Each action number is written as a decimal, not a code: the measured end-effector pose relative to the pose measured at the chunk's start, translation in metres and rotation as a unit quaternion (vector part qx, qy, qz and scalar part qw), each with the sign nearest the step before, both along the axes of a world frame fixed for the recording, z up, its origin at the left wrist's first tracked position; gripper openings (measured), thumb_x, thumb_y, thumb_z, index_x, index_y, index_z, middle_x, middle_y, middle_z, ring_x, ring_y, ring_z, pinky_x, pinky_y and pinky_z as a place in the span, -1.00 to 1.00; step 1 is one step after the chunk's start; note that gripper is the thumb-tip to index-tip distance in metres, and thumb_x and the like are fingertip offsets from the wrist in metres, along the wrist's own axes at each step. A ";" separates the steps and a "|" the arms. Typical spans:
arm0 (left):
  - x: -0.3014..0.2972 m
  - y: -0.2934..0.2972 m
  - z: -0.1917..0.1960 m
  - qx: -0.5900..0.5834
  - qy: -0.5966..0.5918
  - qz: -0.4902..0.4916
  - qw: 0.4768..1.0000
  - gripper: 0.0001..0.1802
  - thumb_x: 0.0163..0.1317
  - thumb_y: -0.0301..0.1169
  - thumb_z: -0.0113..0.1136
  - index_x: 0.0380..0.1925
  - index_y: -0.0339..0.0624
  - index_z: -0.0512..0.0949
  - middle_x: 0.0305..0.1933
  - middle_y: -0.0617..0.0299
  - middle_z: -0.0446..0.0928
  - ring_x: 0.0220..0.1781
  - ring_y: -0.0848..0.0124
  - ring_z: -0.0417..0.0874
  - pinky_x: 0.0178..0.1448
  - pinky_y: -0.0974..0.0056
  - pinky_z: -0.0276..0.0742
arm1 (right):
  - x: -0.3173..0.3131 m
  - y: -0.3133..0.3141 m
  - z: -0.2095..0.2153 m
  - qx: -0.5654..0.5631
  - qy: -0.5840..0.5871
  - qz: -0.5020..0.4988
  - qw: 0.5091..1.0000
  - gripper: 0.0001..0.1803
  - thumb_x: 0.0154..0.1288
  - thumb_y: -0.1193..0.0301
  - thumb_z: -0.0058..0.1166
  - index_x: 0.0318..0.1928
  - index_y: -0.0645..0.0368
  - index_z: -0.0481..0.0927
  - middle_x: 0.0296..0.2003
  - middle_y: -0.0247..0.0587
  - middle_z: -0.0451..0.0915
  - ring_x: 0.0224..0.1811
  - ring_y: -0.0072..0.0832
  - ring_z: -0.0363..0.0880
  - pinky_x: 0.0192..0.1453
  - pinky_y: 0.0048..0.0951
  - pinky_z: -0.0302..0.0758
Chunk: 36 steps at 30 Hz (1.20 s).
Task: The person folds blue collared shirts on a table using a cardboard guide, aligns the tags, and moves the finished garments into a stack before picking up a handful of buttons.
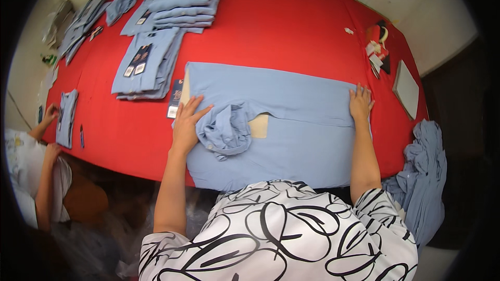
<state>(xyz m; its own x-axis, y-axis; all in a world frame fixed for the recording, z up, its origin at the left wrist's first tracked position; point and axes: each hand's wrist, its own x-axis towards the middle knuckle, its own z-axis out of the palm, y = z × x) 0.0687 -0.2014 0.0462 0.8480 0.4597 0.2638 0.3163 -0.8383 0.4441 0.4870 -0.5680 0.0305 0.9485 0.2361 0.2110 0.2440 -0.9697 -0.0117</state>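
Light-blue shirt (302,148): lay spread on the red-covered table (281,26), along its near edge, right of the middle of that edge.
Left hand (185,127): rested at the shirt's left side, fingers extended and spread; whether the thumb pinched any cloth, I could not tell.
Right hand (360,105): lay over the shirt's far right corner, fingers extended and a little apart; whether the fingertips gripped the border, I could not tell.
Bunched cloth (225,129): sat rumpled on the shirt, just beside the left thumb; it was the part that most needed care, since a careless press there would likely have set creases.
Tan panel (259,126): showed flat beside the bunch, and was best left square.
Cloth tension: called, in my judgement, for light, even pressure from both palms, drawing outward rather than tugging one corner.
Dark tag (175,99): showed at the shirt's left border, near the left fingers, and was worth holding clear of the layers.
Folded stacks (143,67): stood toward the table's far left corner, well apart from the right hand.
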 end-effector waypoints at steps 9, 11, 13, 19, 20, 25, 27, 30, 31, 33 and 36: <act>-0.002 0.000 -0.002 0.019 -0.012 0.011 1.000 -0.48 0.18 -0.54 0.02 0.11 0.19 0.64 0.39 0.26 0.40 0.52 0.25 0.23 0.61 0.05 -0.05 | -0.249 0.192 0.038 0.334 0.173 0.525 0.764 -0.37 0.20 0.34 0.26 0.28 0.13 0.42 0.20 0.00 0.46 0.27 -0.05 0.35 0.37 -0.11 0.28; -0.004 0.001 -0.004 0.015 -0.013 0.016 1.000 -0.47 0.18 -0.55 0.01 0.11 0.21 0.64 0.39 0.27 0.40 0.52 0.26 0.23 0.61 0.05 -0.05 | -0.281 0.205 0.036 0.208 0.156 0.596 0.760 -0.45 0.12 0.42 0.24 0.17 0.13 0.49 -0.05 -0.08 0.52 0.09 -0.09 0.42 0.17 -0.10 0.38; -0.004 0.000 -0.003 0.002 -0.011 0.019 1.000 -0.46 0.19 -0.56 0.00 0.12 0.23 0.63 0.39 0.28 0.40 0.52 0.26 0.23 0.61 0.05 -0.06 | -0.306 0.189 0.042 0.145 0.115 0.693 0.696 -0.55 0.06 0.46 0.19 0.04 0.10 0.54 -0.20 -0.15 0.52 -0.07 -0.13 0.47 0.00 -0.15 0.41; -0.003 0.003 -0.011 0.013 -0.023 0.021 0.999 -0.55 0.16 -0.36 0.16 0.09 0.19 0.64 0.39 0.27 0.40 0.52 0.23 0.23 0.60 0.01 -0.08 | -0.343 0.121 0.087 0.124 0.358 0.742 0.553 -0.54 0.09 0.59 0.08 0.08 0.13 0.56 -0.25 -0.19 0.51 -0.12 -0.21 0.53 -0.11 -0.25 0.52; -0.001 0.001 -0.010 0.004 -0.030 0.020 0.999 -0.57 0.14 -0.41 0.17 0.05 0.17 0.65 0.39 0.26 0.41 0.52 0.23 0.23 0.60 0.00 -0.08 | -0.341 0.116 0.091 0.129 0.387 0.735 0.542 -0.51 0.08 0.62 0.08 0.09 0.12 0.56 -0.26 -0.20 0.50 -0.15 -0.22 0.53 -0.12 -0.24 0.53; -0.006 0.004 -0.009 -0.027 -0.026 0.025 0.999 -0.71 0.09 -0.41 0.29 -0.13 -0.02 0.63 0.36 0.21 0.40 0.51 0.19 0.23 0.58 -0.05 -0.09 | -0.282 0.085 0.150 0.354 0.494 0.563 0.560 -0.54 0.18 0.66 0.04 0.14 0.23 0.53 0.00 -0.21 0.57 -0.03 -0.36 0.60 -0.01 -0.38 0.58; -0.006 0.006 -0.005 -0.051 -0.027 0.016 0.998 -0.71 0.08 -0.37 0.34 -0.15 -0.08 0.62 0.37 0.19 0.38 0.51 0.16 0.22 0.58 -0.07 -0.11 | -0.238 0.059 0.154 0.519 0.545 0.322 0.574 -0.61 0.26 0.57 0.06 0.12 0.33 0.52 0.05 -0.21 0.56 -0.02 -0.48 0.57 0.07 -0.40 0.59; 0.003 0.006 -0.003 -0.070 -0.012 -0.002 0.997 -0.68 0.07 -0.31 0.40 -0.17 -0.16 0.61 0.38 0.19 0.36 0.51 0.14 0.20 0.57 -0.08 -0.13 | -0.171 0.013 0.092 0.445 0.337 0.155 0.815 -0.62 0.32 0.42 0.11 0.11 0.30 0.54 0.11 -0.20 0.53 -0.08 -0.55 0.55 0.07 -0.40 0.57; 0.002 0.008 -0.003 -0.070 -0.002 0.003 0.998 -0.66 0.07 -0.29 0.41 -0.18 -0.18 0.61 0.39 0.20 0.35 0.52 0.14 0.20 0.57 -0.08 -0.14 | -0.169 0.013 0.079 0.423 0.332 0.168 0.826 -0.63 0.30 0.42 0.14 0.09 0.27 0.55 0.10 -0.22 0.53 -0.08 -0.53 0.55 0.06 -0.38 0.56; 0.002 0.009 0.000 -0.078 0.006 0.001 0.997 -0.60 0.05 -0.29 0.42 -0.12 -0.16 0.57 0.39 0.19 0.34 0.52 0.13 0.19 0.57 -0.08 -0.16 | -0.171 0.010 0.065 0.375 0.321 0.194 0.848 -0.65 0.25 0.41 0.19 0.05 0.21 0.58 0.09 -0.25 0.52 -0.08 -0.50 0.54 0.06 -0.34 0.52; 0.002 0.010 -0.003 -0.081 -0.006 -0.008 0.997 -0.56 0.06 -0.30 0.42 -0.06 -0.15 0.52 0.40 0.19 0.34 0.51 0.12 0.20 0.58 -0.09 -0.17 | -0.191 0.046 0.047 0.322 0.196 0.371 0.849 -0.70 0.18 0.41 0.26 -0.06 0.14 0.61 -0.03 -0.30 0.56 -0.06 -0.43 0.53 0.02 -0.32 0.47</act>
<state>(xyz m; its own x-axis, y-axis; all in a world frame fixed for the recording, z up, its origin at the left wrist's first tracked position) 0.0711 -0.1915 0.0428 0.8528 0.4837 0.1971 0.2974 -0.7599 0.5781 0.2961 -0.5215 0.0777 0.6171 0.7536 0.2263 0.6395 -0.3128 -0.7023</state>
